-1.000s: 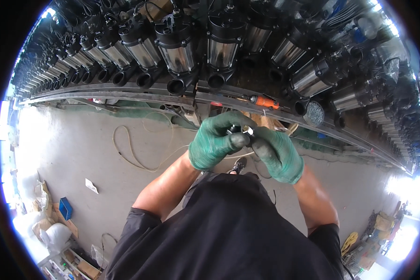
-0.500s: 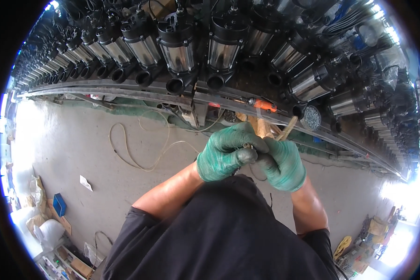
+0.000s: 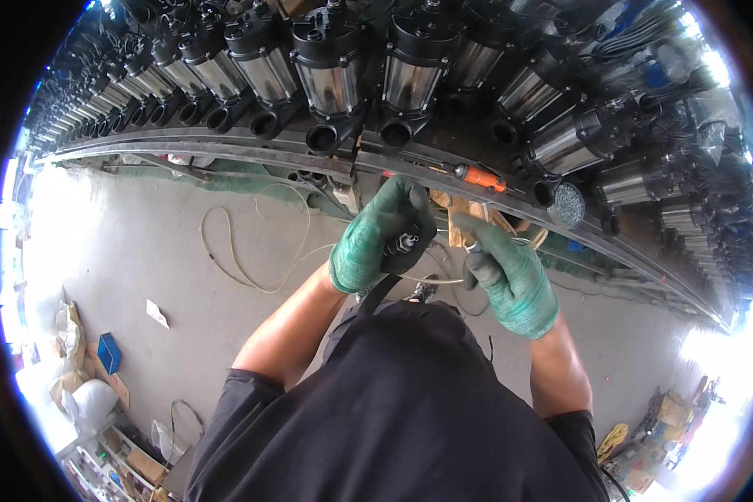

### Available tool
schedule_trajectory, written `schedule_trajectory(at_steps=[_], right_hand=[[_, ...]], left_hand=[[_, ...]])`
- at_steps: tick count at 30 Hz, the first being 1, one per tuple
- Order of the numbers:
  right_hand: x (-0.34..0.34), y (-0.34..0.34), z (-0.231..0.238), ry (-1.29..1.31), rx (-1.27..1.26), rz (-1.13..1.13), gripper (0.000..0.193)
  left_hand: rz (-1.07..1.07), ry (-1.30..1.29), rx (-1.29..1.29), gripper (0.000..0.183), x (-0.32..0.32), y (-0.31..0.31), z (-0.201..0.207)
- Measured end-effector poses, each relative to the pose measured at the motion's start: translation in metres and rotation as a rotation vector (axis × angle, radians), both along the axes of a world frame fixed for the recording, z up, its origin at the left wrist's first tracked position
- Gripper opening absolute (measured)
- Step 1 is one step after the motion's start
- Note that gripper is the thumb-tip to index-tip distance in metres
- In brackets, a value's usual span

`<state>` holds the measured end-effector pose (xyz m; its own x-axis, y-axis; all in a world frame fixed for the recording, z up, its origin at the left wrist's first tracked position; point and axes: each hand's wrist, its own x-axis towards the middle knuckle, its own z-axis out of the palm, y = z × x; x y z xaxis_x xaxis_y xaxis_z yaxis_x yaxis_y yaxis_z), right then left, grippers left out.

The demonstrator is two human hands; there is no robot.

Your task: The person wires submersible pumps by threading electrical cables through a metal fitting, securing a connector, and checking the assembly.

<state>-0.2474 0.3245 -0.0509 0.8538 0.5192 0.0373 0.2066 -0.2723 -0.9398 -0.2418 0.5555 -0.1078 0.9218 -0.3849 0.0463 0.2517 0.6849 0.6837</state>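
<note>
Both my hands wear green gloves with dark grey palms and are held apart in front of my body. My left hand [image 3: 385, 230] is closed around a small metal fitting [image 3: 406, 243] with a bright threaded-looking end; its other end is hidden in the palm. A small silver metal piece [image 3: 474, 248] shows between the thumb and fingers of my right hand [image 3: 510, 280]; the fingers are closed on it, and its full shape is hidden. Just beyond my right hand, a pale hose [image 3: 540, 238] shows; whether it joins the held piece I cannot tell.
Several black-and-steel pumps [image 3: 330, 75] line the long metal bench [image 3: 251, 144] ahead. An orange power tool [image 3: 482, 177] lies near its edge, with a round container of small metal parts [image 3: 566, 206] to the right. Pale hose [image 3: 226, 259] loops over the floor; a blue bin [image 3: 109, 353] stands left.
My hands were together around a small piece; now they are apart, the left slightly farther left, each with a metal piece showing. The view has shifted slightly.
</note>
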Motion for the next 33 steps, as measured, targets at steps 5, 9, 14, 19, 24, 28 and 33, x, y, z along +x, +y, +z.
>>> schedule_trajectory(at_steps=[5,9,14,19,24,28,33], right_hand=[[0.006,0.013,0.007,-0.365,-0.282,0.119,0.041],[0.005,0.015,0.015,-0.479,-0.427,0.11,0.026],[0.008,0.021,0.025,-0.53,-0.482,0.17,0.023],[0.003,0.027,0.026,-0.527,-0.425,0.188,0.022],[-0.001,0.029,0.03,-0.508,-0.484,0.232,0.023],[-0.006,0.032,0.023,-0.514,-0.521,0.192,0.016],[-0.011,0.032,0.022,-0.461,-0.552,0.179,0.017]], left_hand=[[-0.115,0.059,-0.218,0.018,-0.009,0.008,-0.007],[-0.039,-0.082,-0.124,0.029,-0.017,0.012,-0.012],[0.058,-0.081,0.192,0.04,-0.03,0.012,-0.006],[0.353,-0.159,0.585,0.053,-0.037,0.0,0.007],[0.529,-0.031,0.554,0.053,-0.039,-0.02,0.004],[0.684,-0.037,0.618,0.05,-0.041,-0.03,-0.005],[0.697,-0.055,0.701,0.047,-0.043,-0.031,0.005]])
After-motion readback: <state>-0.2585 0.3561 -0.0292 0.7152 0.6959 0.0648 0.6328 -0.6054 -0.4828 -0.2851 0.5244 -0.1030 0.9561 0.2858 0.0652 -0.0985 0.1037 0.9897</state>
